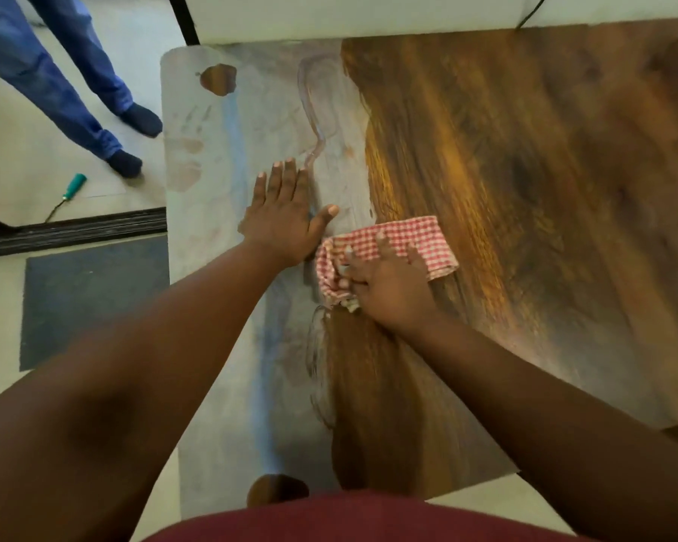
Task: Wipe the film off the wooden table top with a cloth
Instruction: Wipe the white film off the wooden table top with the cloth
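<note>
Just left of the red-checked cloth [388, 248], grey film [220, 307] is lying; right hand [384, 287] is seemingly bunching it, left hand [286, 224] pressing flat.

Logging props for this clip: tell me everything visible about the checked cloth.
The cloth is a red-and-white checked woven fabric, folded or bunched into a rough pad with a frayed corner at its near end. It lies flat on the wooden table top, right at the boundary between the grey film and the cleaned wood. The right hand presses on it, fingers spread over it and partly curled into its folds. The left hand lies flat beside it on the film.
</note>
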Demonstrator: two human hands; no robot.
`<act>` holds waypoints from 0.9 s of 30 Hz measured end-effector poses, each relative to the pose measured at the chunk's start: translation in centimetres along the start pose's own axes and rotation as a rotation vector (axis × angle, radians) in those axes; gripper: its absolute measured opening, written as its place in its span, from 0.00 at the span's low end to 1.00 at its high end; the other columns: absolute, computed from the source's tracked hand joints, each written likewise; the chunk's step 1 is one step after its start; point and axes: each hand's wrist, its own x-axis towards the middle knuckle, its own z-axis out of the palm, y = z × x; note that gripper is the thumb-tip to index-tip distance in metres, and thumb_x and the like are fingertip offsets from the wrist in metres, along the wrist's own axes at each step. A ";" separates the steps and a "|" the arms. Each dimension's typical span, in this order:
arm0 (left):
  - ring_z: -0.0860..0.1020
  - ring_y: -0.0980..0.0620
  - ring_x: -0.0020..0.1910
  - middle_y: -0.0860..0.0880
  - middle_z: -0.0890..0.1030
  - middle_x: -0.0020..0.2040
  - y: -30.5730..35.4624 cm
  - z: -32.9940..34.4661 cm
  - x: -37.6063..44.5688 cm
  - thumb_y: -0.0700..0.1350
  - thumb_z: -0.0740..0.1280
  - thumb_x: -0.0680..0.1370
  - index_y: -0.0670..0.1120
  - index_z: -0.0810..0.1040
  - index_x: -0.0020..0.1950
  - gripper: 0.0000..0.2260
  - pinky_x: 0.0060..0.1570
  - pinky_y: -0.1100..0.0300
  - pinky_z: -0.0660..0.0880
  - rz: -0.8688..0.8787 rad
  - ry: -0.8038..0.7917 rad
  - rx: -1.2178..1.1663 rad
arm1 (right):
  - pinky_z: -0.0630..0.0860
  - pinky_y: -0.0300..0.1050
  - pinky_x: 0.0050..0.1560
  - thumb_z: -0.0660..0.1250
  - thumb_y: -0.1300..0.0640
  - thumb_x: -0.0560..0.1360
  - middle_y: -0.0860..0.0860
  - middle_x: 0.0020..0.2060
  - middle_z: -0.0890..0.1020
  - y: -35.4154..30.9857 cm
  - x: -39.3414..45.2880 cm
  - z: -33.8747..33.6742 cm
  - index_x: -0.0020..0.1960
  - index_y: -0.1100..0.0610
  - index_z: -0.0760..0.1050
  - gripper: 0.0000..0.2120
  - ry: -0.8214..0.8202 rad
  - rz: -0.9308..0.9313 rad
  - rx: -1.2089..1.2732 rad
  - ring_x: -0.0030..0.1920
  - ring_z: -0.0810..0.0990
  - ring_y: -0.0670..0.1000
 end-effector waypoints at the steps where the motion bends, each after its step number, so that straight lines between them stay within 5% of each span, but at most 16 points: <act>1: 0.41 0.45 0.78 0.41 0.44 0.79 -0.4 -0.2 0.2 0.70 0.34 0.73 0.42 0.45 0.79 0.43 0.72 0.50 0.33 -0.007 -0.007 -0.009 | 0.43 0.65 0.70 0.56 0.47 0.80 0.41 0.72 0.66 -0.9 -0.6 0.6 0.70 0.42 0.67 0.19 -0.014 -0.031 -0.025 0.76 0.51 0.55; 7: 0.40 0.44 0.77 0.42 0.44 0.79 -6.2 -1.6 0.1 0.69 0.40 0.77 0.42 0.47 0.79 0.40 0.74 0.47 0.36 -0.075 -0.018 -0.042 | 0.44 0.59 0.71 0.64 0.49 0.76 0.36 0.65 0.70 0.4 -6.5 1.7 0.64 0.40 0.74 0.17 -0.011 -0.190 0.119 0.75 0.56 0.52; 12: 0.41 0.48 0.78 0.44 0.45 0.79 -8.5 -1.2 -2.6 0.71 0.37 0.72 0.43 0.46 0.79 0.44 0.74 0.52 0.36 0.053 -0.019 -0.072 | 0.42 0.52 0.71 0.60 0.50 0.79 0.37 0.67 0.69 3.1 -2.2 0.2 0.66 0.37 0.70 0.16 0.048 0.028 0.068 0.74 0.52 0.45; 17: 0.44 0.48 0.78 0.44 0.47 0.79 -8.4 -1.2 -1.9 0.72 0.35 0.72 0.43 0.48 0.79 0.45 0.75 0.51 0.40 -0.022 0.029 -0.135 | 0.42 0.56 0.71 0.59 0.46 0.79 0.41 0.69 0.70 0.5 4.6 -0.2 0.67 0.40 0.71 0.17 0.074 0.165 0.114 0.76 0.51 0.48; 21: 0.45 0.47 0.78 0.43 0.49 0.79 -8.4 -1.0 -2.1 0.72 0.36 0.72 0.42 0.49 0.79 0.45 0.75 0.51 0.40 -0.034 0.051 -0.160 | 0.42 0.59 0.71 0.57 0.48 0.79 0.41 0.69 0.69 -1.3 0.6 1.4 0.67 0.42 0.71 0.17 0.045 -0.028 0.097 0.75 0.54 0.53; 24: 0.44 0.47 0.78 0.44 0.48 0.79 -8.4 -0.9 -2.0 0.73 0.36 0.72 0.42 0.48 0.79 0.45 0.75 0.52 0.39 -0.031 0.044 -0.153 | 0.52 0.62 0.69 0.57 0.45 0.75 0.37 0.63 0.70 0.2 -4.2 1.1 0.63 0.42 0.73 0.18 0.029 -0.180 0.126 0.72 0.61 0.56; 27: 0.43 0.48 0.78 0.44 0.47 0.79 -8.6 -0.7 -1.9 0.74 0.35 0.72 0.42 0.47 0.79 0.46 0.74 0.52 0.38 -0.021 0.046 -0.138 | 0.56 0.62 0.68 0.62 0.49 0.75 0.38 0.62 0.70 3.2 -4.4 0.0 0.63 0.40 0.71 0.17 0.019 -0.138 0.097 0.71 0.64 0.56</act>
